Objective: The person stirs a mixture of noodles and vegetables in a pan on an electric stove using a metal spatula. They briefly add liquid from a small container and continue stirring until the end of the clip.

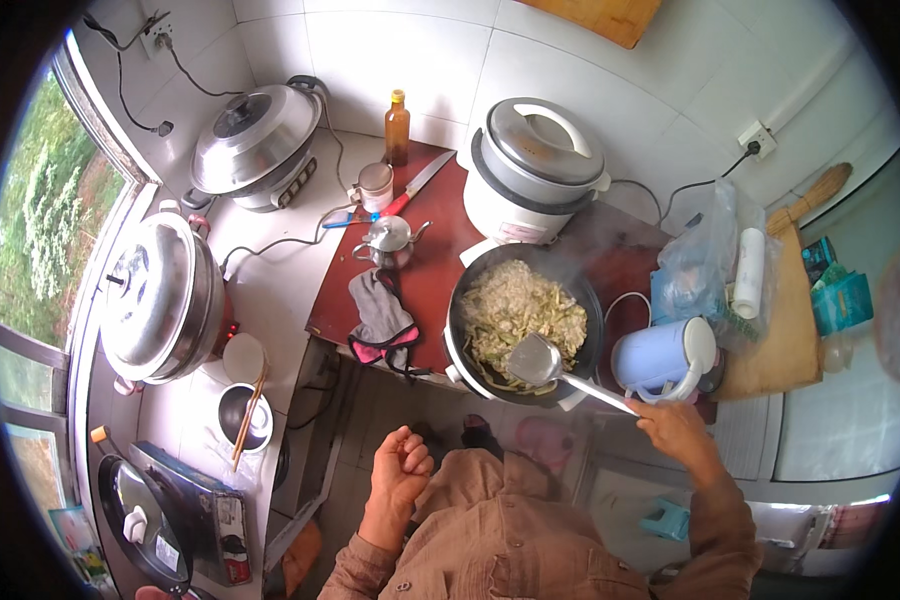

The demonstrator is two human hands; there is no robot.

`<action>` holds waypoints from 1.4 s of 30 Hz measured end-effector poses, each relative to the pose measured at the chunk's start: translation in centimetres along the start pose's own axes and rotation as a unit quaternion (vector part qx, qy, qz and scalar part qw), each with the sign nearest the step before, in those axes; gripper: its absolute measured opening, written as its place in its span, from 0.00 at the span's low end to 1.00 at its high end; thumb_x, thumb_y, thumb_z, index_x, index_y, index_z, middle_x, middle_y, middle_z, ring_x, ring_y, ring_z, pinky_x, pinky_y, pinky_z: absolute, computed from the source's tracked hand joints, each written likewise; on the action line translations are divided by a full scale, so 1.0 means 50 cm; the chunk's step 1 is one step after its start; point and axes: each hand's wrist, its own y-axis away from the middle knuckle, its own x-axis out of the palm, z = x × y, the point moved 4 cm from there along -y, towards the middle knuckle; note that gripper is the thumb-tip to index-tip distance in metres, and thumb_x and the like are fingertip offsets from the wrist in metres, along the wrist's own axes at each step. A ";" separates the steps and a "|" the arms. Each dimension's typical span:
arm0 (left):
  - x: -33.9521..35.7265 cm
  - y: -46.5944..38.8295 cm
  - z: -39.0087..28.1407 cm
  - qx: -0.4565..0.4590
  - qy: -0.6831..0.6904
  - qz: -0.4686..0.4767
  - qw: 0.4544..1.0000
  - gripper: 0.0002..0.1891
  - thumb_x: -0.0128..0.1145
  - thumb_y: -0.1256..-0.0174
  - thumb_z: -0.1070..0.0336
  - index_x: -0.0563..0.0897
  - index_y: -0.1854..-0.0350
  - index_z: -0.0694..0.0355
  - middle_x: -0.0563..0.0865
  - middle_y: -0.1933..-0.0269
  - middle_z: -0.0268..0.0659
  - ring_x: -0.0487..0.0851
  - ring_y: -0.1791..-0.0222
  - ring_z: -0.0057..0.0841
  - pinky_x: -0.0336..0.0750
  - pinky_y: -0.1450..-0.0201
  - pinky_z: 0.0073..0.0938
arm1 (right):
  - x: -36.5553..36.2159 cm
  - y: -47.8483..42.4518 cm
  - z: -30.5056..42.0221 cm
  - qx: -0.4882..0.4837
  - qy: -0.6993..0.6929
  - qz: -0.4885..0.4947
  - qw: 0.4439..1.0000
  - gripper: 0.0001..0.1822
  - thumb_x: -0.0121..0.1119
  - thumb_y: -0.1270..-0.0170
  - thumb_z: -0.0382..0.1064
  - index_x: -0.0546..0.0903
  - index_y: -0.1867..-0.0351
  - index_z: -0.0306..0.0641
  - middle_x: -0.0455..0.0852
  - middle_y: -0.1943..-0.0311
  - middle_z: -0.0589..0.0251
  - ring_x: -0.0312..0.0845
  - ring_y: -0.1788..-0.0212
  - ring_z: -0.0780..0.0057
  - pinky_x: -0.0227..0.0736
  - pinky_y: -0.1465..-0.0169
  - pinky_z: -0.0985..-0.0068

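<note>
My right hand [675, 431] grips the handle of a metal spatula [536, 360]. The spatula's blade rests on chopped food [521, 315], pale with greenish strips, inside a dark electric wok [594, 330]. Steam rises over the wok's far side. Held in front of my body, my left hand [403, 469] has its fingers curled in and nothing visible in it. A grey and pink cloth mitt [382, 311] lies left of the wok, at the edge of the red tabletop [435, 292].
Behind the wok stands a rice cooker [525, 172]; to its right, a blue electric kettle [652, 356]. A knife [427, 174] lies near a small metal pot [390, 240] and a brown bottle [397, 127]. Lidded steamer [157, 300] and bowl with chopsticks [232, 401] occupy the left counter.
</note>
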 end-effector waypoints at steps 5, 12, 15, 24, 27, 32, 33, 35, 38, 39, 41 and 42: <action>-0.002 0.000 0.004 0.005 0.004 -0.004 1.000 0.12 0.55 0.26 0.62 0.73 0.72 0.52 0.68 0.77 0.25 0.58 0.85 0.17 0.54 0.79 0.23 | -0.049 0.016 0.010 0.049 0.056 -0.010 0.997 0.23 0.68 0.36 0.39 0.86 0.38 0.54 0.89 0.64 0.53 0.86 0.59 0.51 0.78 0.55 0.59; 0.014 0.000 0.006 0.004 -0.009 -0.019 1.000 0.13 0.55 0.25 0.62 0.72 0.73 0.51 0.68 0.77 0.25 0.58 0.85 0.17 0.54 0.79 0.23 | 0.007 0.023 -0.026 -0.025 -0.097 -0.076 0.992 0.24 0.67 0.34 0.41 0.84 0.35 0.59 0.88 0.66 0.50 0.85 0.61 0.46 0.78 0.54 0.54; 0.014 -0.015 0.012 -0.020 -0.004 -0.001 1.000 0.13 0.55 0.26 0.63 0.72 0.73 0.51 0.67 0.77 0.25 0.58 0.85 0.17 0.54 0.79 0.23 | 0.053 0.014 -0.006 0.002 -0.103 -0.011 0.995 0.24 0.65 0.33 0.40 0.83 0.35 0.55 0.88 0.64 0.48 0.85 0.59 0.43 0.78 0.52 0.53; 0.010 -0.027 0.006 -0.015 -0.013 -0.005 1.000 0.14 0.55 0.26 0.63 0.71 0.74 0.52 0.67 0.78 0.25 0.57 0.85 0.17 0.53 0.79 0.23 | 0.030 0.053 -0.025 -0.055 -0.241 0.024 0.969 0.31 0.62 0.29 0.35 0.73 0.25 0.54 0.87 0.70 0.54 0.82 0.71 0.66 0.75 0.64 0.67; 0.011 -0.030 0.010 -0.020 -0.011 -0.009 1.000 0.13 0.54 0.26 0.63 0.71 0.74 0.52 0.67 0.78 0.25 0.57 0.86 0.17 0.53 0.80 0.23 | 0.017 0.066 -0.035 0.146 -0.449 0.169 0.865 0.32 0.59 0.28 0.32 0.70 0.22 0.47 0.85 0.71 0.63 0.72 0.77 0.82 0.68 0.72 0.80; 0.032 -0.037 0.000 -0.020 -0.020 -0.011 1.000 0.13 0.54 0.26 0.63 0.71 0.74 0.52 0.67 0.78 0.25 0.57 0.86 0.17 0.53 0.80 0.24 | 0.067 0.077 -0.019 0.226 -0.621 0.154 0.734 0.31 0.54 0.24 0.34 0.66 0.22 0.36 0.83 0.70 0.63 0.67 0.79 0.85 0.64 0.75 0.84; 0.035 -0.039 -0.007 -0.015 -0.020 -0.008 1.000 0.13 0.54 0.26 0.63 0.71 0.74 0.51 0.67 0.78 0.25 0.57 0.86 0.17 0.52 0.80 0.24 | 0.077 0.080 -0.015 0.229 -0.644 0.157 0.713 0.31 0.54 0.24 0.35 0.65 0.21 0.35 0.83 0.70 0.61 0.67 0.79 0.84 0.64 0.75 0.84; 0.017 -0.058 -0.032 -0.006 -0.027 0.030 0.999 0.12 0.56 0.26 0.62 0.74 0.73 0.51 0.68 0.77 0.24 0.58 0.85 0.17 0.53 0.79 0.24 | 0.091 0.084 -0.002 0.227 -0.682 0.160 0.677 0.31 0.51 0.22 0.40 0.63 0.21 0.34 0.83 0.70 0.57 0.67 0.79 0.83 0.64 0.75 0.83; 0.029 -0.074 -0.060 0.051 -0.073 0.010 0.996 0.13 0.56 0.26 0.63 0.72 0.73 0.51 0.68 0.77 0.24 0.59 0.85 0.16 0.53 0.80 0.23 | 0.127 0.092 0.008 0.226 -0.753 0.158 0.597 0.26 0.48 0.19 0.46 0.69 0.26 0.37 0.82 0.70 0.52 0.64 0.82 0.81 0.63 0.77 0.80; 0.041 -0.076 -0.077 0.082 -0.096 -0.010 0.992 0.13 0.55 0.26 0.65 0.70 0.74 0.51 0.68 0.78 0.24 0.59 0.85 0.16 0.53 0.80 0.23 | 0.141 0.090 0.016 0.211 -0.771 0.155 0.581 0.26 0.49 0.19 0.47 0.70 0.26 0.39 0.82 0.71 0.52 0.64 0.82 0.81 0.63 0.77 0.80; 0.071 -0.092 -0.124 0.187 -0.195 -0.008 0.963 0.07 0.57 0.27 0.68 0.74 0.66 0.53 0.73 0.75 0.26 0.65 0.84 0.15 0.57 0.81 0.21 | 0.165 0.082 0.036 0.178 -0.805 0.149 0.546 0.26 0.50 0.19 0.50 0.71 0.27 0.42 0.81 0.72 0.53 0.64 0.83 0.80 0.63 0.78 0.80; 0.080 -0.113 -0.152 0.226 -0.232 -0.022 0.946 0.05 0.57 0.27 0.69 0.74 0.64 0.54 0.75 0.74 0.27 0.66 0.83 0.15 0.58 0.81 0.20 | 0.181 0.080 0.042 0.168 -0.831 0.154 0.507 0.26 0.51 0.19 0.48 0.70 0.26 0.43 0.82 0.71 0.55 0.65 0.83 0.81 0.66 0.79 0.79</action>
